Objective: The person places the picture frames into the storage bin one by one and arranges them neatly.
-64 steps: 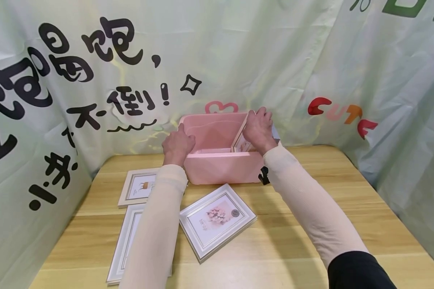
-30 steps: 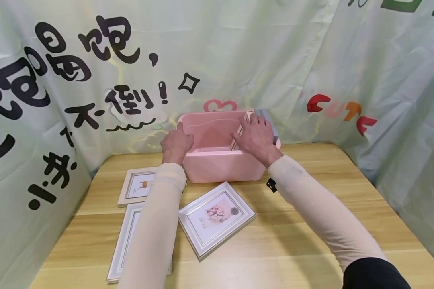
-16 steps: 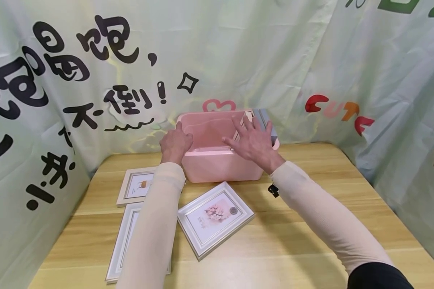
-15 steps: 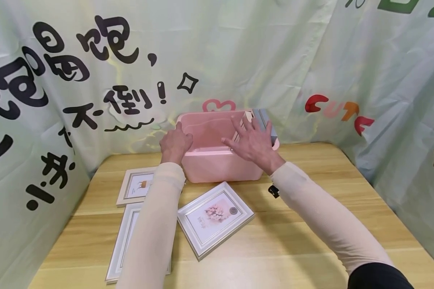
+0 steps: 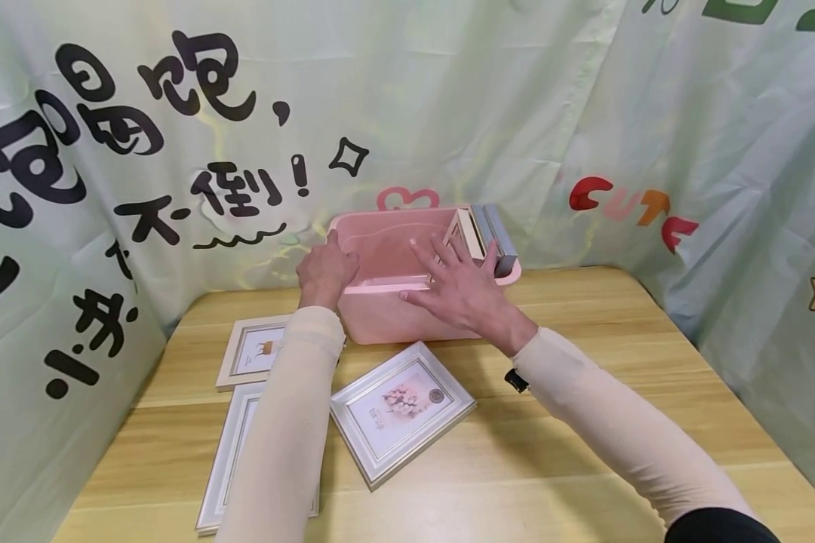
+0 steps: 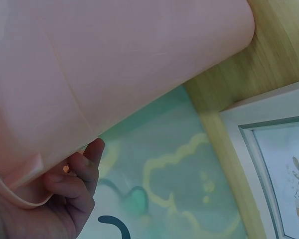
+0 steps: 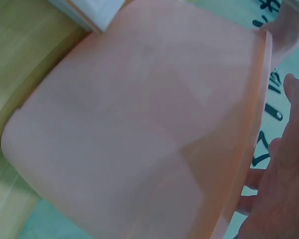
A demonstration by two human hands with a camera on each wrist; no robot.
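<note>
A pink plastic bin (image 5: 394, 317) stands near the back of the table. My left hand (image 5: 326, 273) grips its left rim; in the left wrist view the fingers of that hand (image 6: 70, 199) curl round the edge. Over the bin's front right rim, my right hand (image 5: 465, 294) is spread with straight fingers and holds nothing. Inside the bin's right end, a cream picture frame (image 5: 469, 235) and blue-grey picture frames (image 5: 499, 237) stand on edge side by side. The right hand hides their lower front part. Whether that hand touches the rim I cannot tell.
A white picture frame (image 5: 404, 411) with pink flowers lies angled before the bin. Left of it lie a cream frame with a deer picture (image 5: 254, 351) and another white frame (image 5: 212, 483), partly under the left sleeve. A printed curtain (image 5: 448, 113) hangs behind the table (image 5: 584, 392).
My right hand has let go of the cream picture frame, now standing against the blue-grey ones, and moved toward the front left with fingers spreading. The left hand has stayed on the rim.
</note>
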